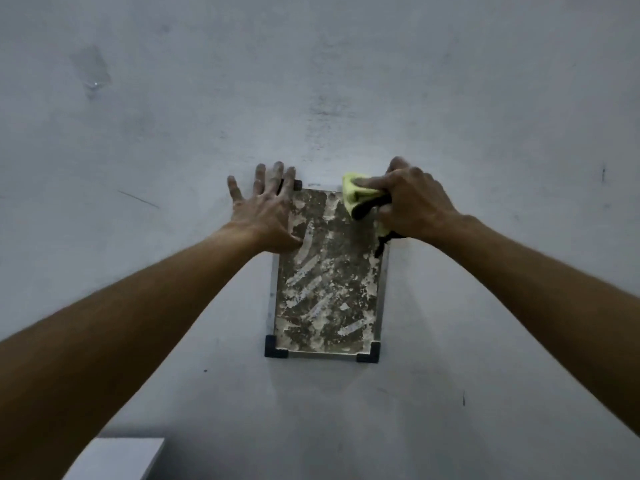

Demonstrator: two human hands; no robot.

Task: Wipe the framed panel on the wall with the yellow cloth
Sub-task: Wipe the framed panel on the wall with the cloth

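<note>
A small framed panel (pixel 327 289) hangs on the grey wall, with a silver frame and black corner caps. Its surface is dark and smeared with white streaks and blotches. My right hand (pixel 412 202) is closed around the bunched yellow cloth (pixel 356 192) with a dark edge, and presses it against the panel's upper right corner. My left hand (pixel 266 209) lies flat with fingers spread over the panel's upper left corner and the wall beside it, holding nothing.
The grey wall (pixel 485 116) fills the view, scuffed and marked in places. A pale flat surface (pixel 114 459) juts in at the bottom left, below my left forearm.
</note>
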